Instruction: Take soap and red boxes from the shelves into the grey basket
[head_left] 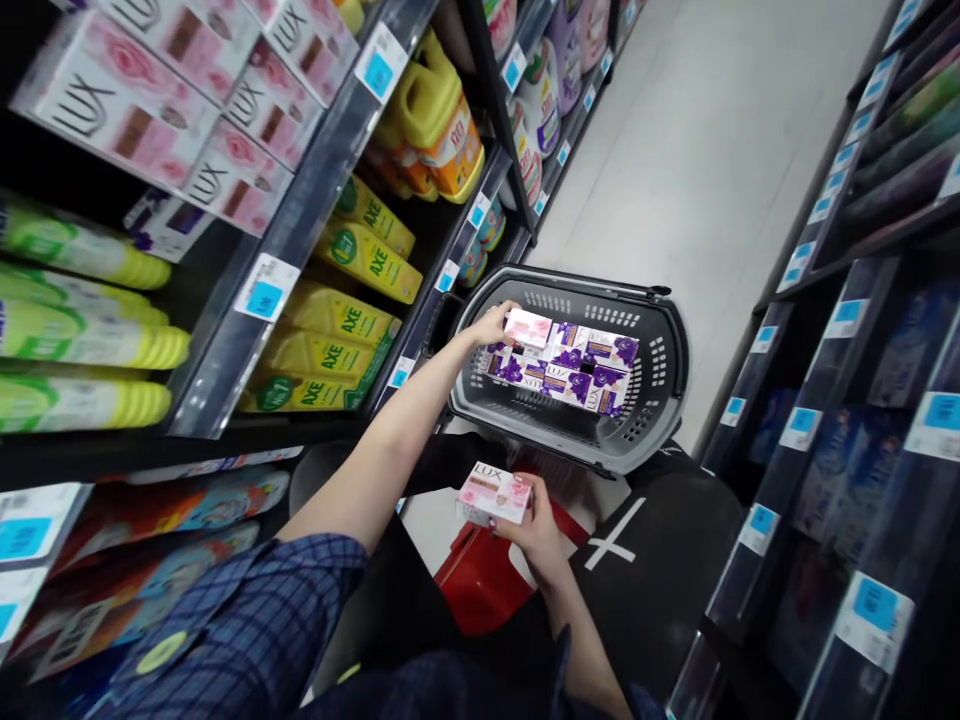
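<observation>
My left hand [493, 326] reaches over the near rim of a grey shopping basket [570, 425] and grips a pink-and-white soap box [528, 328]. Beneath that box, several purple-and-white LUX soap boxes [592, 365] lie side by side inside the basket. Closer to my body, my right hand [536, 525] has its fingers around another pink LUX soap box [495, 492], lettered face up. This second box is held above my lap, apart from the basket. Part of each hand's grip is hidden behind its box.
Pink LUX boxes [116, 95] are stacked on the left shelf, above yellow-capped bottles [82, 330]. Yellow AXE bottles [371, 260] fill a lower shelf. A red object [480, 585] lies between my legs. Shelving [817, 400] borders the right side; pale floor [675, 130] stretches ahead.
</observation>
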